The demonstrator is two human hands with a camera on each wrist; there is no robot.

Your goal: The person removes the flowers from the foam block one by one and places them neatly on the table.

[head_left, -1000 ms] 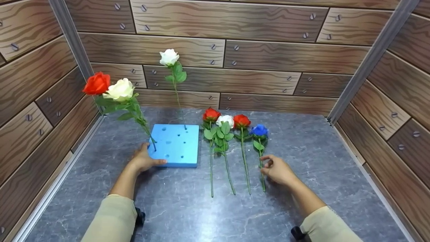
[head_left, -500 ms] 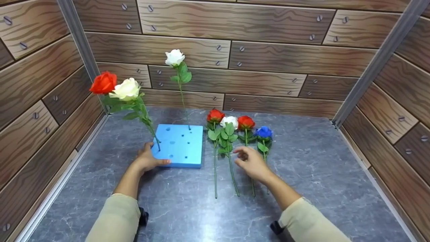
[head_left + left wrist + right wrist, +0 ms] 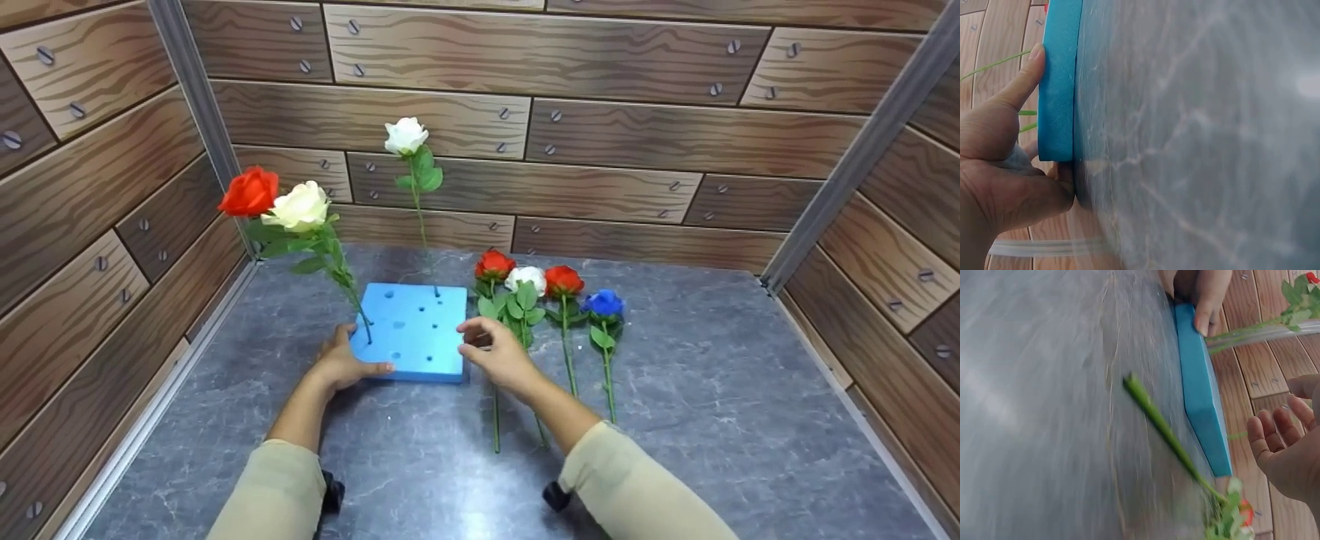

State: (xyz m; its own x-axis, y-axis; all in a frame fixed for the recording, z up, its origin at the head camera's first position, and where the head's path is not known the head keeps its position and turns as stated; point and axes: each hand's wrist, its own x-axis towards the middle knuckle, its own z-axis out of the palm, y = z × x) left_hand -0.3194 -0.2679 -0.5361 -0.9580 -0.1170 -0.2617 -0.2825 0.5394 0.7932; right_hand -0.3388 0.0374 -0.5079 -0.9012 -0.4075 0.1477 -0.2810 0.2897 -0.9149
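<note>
The blue holed block is gripped by the left hand, seemingly for steadying; the right hand is half-open, empty — probably, one loose rose must be pinched.

Wood-print panels, metal corner posts and a marbled grey worktop suggest a work booth.

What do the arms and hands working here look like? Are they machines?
No, they are a person's. The left hand and right hand are bare. The left sleeve and right sleeve are plain pale khaki, ending partway down the forearms. A small black object shows beside the left sleeve, a similar one beside the right.
</note>
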